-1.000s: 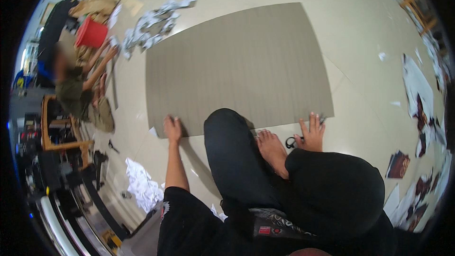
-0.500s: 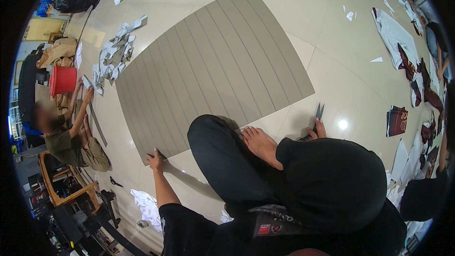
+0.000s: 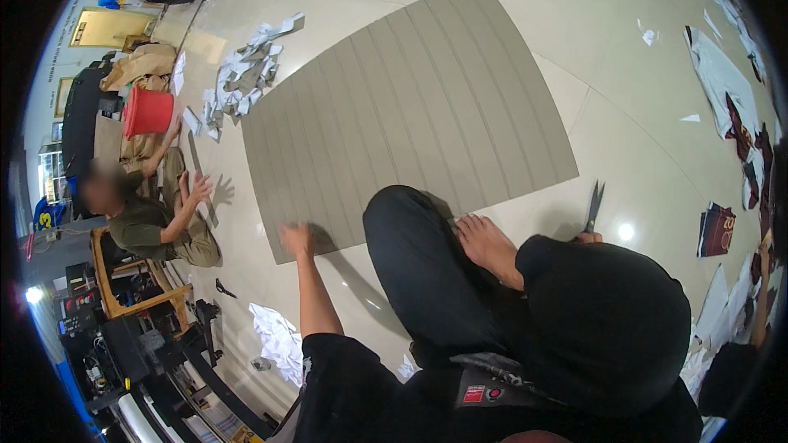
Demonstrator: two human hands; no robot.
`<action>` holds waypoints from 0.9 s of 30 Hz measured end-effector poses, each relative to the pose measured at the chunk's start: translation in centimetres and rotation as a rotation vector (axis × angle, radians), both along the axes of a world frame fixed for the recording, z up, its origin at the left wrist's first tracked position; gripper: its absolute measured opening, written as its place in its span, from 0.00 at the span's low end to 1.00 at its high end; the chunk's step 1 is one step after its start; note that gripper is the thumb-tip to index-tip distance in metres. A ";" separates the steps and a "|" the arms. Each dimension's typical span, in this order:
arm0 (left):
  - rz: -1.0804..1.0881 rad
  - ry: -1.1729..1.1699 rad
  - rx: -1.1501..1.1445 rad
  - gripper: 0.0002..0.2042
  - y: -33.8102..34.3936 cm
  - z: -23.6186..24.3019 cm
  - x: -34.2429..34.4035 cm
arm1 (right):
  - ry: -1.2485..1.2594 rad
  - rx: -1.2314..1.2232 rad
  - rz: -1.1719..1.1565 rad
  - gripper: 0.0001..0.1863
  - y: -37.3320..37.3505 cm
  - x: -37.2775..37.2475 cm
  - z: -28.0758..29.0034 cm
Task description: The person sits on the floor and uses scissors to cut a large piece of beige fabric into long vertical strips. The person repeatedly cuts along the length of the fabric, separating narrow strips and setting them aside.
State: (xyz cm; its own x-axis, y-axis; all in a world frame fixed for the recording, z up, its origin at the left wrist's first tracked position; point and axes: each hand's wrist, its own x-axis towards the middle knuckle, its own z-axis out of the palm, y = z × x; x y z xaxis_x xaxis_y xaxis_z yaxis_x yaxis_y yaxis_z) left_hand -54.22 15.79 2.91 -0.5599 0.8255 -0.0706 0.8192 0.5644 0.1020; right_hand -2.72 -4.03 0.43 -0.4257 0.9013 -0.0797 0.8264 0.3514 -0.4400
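A large taupe sheet (image 3: 410, 115) with darker parallel lines lies spread on the floor in front of me. My left hand (image 3: 297, 239) is over its near left corner, a shadow beside it; motion smears the fingers, so I cannot tell whether they touch the sheet. On the right, my right hand (image 3: 589, 238) shows only in small part past my dark-clothed knee. It holds dark-bladed scissors (image 3: 595, 203), blades pointing away from me, just right of the sheet's near right corner. My bare foot (image 3: 486, 242) rests at the sheet's near edge.
At left, a seated person (image 3: 156, 217) faces the sheet near a red bucket (image 3: 148, 111). Paper scraps (image 3: 250, 70) lie beyond the sheet's left side. Another pair of scissors (image 3: 223, 288) and crumpled white paper (image 3: 275, 340) lie at near left. A maroon packet (image 3: 716, 230) lies at right.
My left hand has lifted or slid from the sheet's corner slightly inward. My view has shifted, moving the scene rightward. The seated person's near hand has drawn back from the scraps.
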 end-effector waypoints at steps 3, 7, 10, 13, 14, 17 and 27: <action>-0.294 -0.406 0.277 0.36 2.1 1.2 15.4 | -0.055 0.131 0.210 0.21 0.5 3.2 2.3; -0.509 -0.954 0.269 0.28 1.4 7.6 36.2 | 0.033 0.140 0.155 0.20 -0.5 4.0 -1.4; -0.620 -1.210 0.074 0.24 -2.6 8.5 46.1 | 0.092 0.146 0.172 0.19 -0.7 3.6 -0.1; -0.563 -1.395 -0.276 0.21 -7.0 8.0 52.0 | 0.064 0.038 0.230 0.20 0.0 3.4 1.0; -0.436 -1.502 -0.397 0.21 -8.7 6.6 53.6 | 0.068 0.001 0.229 0.19 0.0 3.9 1.3; 0.028 -1.711 -0.620 0.17 -12.6 4.2 56.4 | 0.137 -0.129 0.188 0.18 -0.3 5.9 2.8; 0.429 -1.811 -0.671 0.12 -17.1 -2.5 57.7 | 0.632 -0.794 -0.797 0.17 -9.3 20.3 8.1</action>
